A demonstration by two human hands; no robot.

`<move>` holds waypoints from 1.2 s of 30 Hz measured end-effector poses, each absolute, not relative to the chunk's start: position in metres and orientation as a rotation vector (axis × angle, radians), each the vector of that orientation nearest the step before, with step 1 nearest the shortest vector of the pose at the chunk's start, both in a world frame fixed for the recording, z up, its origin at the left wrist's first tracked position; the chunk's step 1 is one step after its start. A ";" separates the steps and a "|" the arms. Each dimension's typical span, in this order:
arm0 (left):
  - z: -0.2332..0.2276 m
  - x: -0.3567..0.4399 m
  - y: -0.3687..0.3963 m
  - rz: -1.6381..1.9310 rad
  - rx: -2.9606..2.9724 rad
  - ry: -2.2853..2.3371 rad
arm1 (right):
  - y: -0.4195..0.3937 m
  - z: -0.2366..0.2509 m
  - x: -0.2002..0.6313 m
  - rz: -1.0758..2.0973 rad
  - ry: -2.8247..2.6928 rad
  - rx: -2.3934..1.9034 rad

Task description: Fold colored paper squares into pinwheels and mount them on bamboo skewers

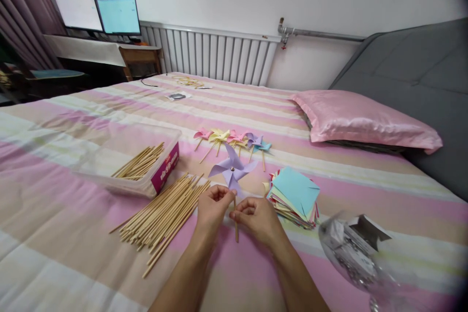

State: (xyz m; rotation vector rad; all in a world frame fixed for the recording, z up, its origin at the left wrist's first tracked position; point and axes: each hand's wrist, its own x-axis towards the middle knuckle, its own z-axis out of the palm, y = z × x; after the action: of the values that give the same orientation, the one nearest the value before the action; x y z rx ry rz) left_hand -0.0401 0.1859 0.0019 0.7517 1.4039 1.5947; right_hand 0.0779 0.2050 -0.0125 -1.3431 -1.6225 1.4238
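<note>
Here, the left hand (213,207) and the right hand (256,215) both pinch the wooden stick (236,226) of a lilac paper pinwheel (232,169), held upright just above the striped bed (73,234). Loose wooden sticks (164,214) lie left of the hands, a stack of coloured paper squares (295,196) right. Beyond, finished pinwheels (234,139) lie in a row; a pink pillow (361,119) rests farther right.

A pink satin pillow (365,119) lies against a grey upholstered headboard (413,73), a white ribbed radiator (212,53) lines the wall, and two lit monitors (97,13) occupy a desk (84,48).
</note>
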 end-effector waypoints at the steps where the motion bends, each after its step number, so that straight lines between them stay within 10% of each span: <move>1: 0.001 -0.041 0.187 1.608 0.753 1.429 | 0.205 -0.013 0.078 1.419 -1.625 -1.345; 19: 0.004 -0.046 0.188 1.810 0.740 1.560 | 0.207 -0.018 0.079 1.578 -1.459 -1.215; 36: 0.003 -0.039 0.188 1.109 1.056 1.239 | 0.220 -0.004 0.085 1.141 -1.204 -1.135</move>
State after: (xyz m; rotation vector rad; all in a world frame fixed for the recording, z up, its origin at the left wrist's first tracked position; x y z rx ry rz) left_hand -0.0390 0.1877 0.0029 1.0561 1.2392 1.1086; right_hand 0.0852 0.2203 -0.0038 -1.1350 -1.2044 1.1406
